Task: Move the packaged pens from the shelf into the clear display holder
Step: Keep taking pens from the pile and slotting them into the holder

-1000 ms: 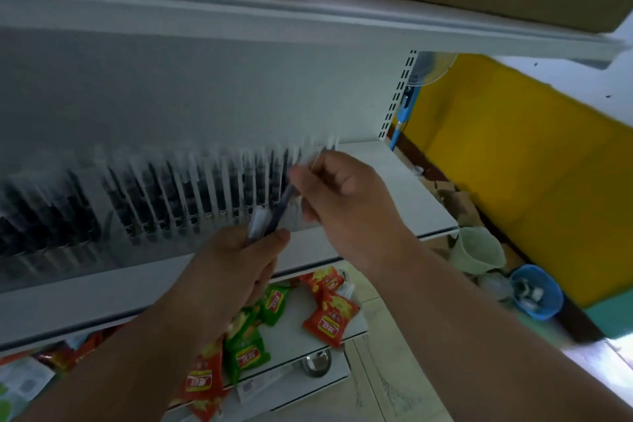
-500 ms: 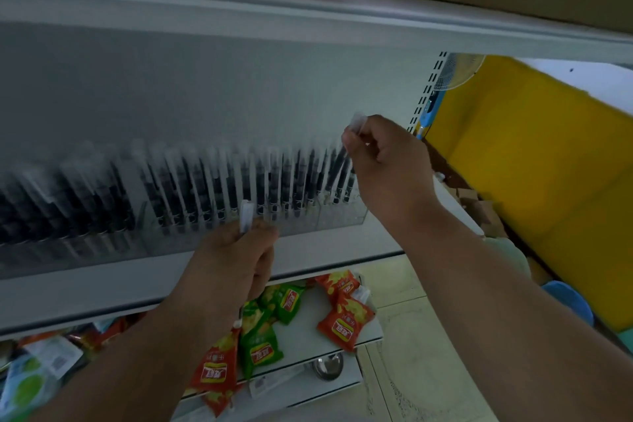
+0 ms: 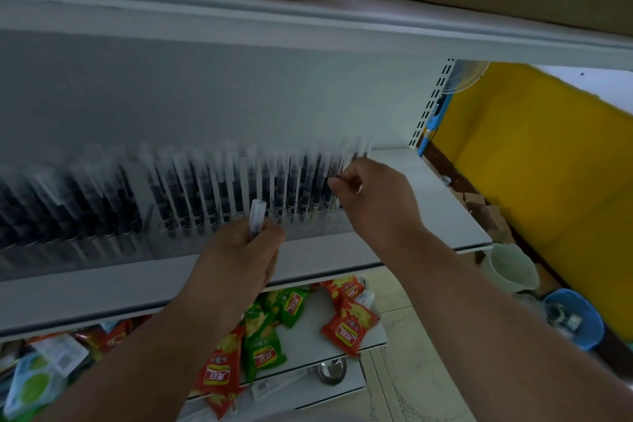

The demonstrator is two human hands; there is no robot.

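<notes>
The left hand grips a spare clear-wrapped pen upright, likely kept ready for the next slot. The right hand pinches another into the far right end of the clear plastic display holder on the white shelf, extending the row.

no legible text on snack packets

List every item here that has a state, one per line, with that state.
left hand: grips a packaged pen, upright
right hand: fingers curled at the right end of the pen row; the grip itself is hidden
clear display holder: filled with a row of upright packaged pens
snack packets: lying loose on the lower shelf
blue bowl: on the floor, holding small items
</notes>
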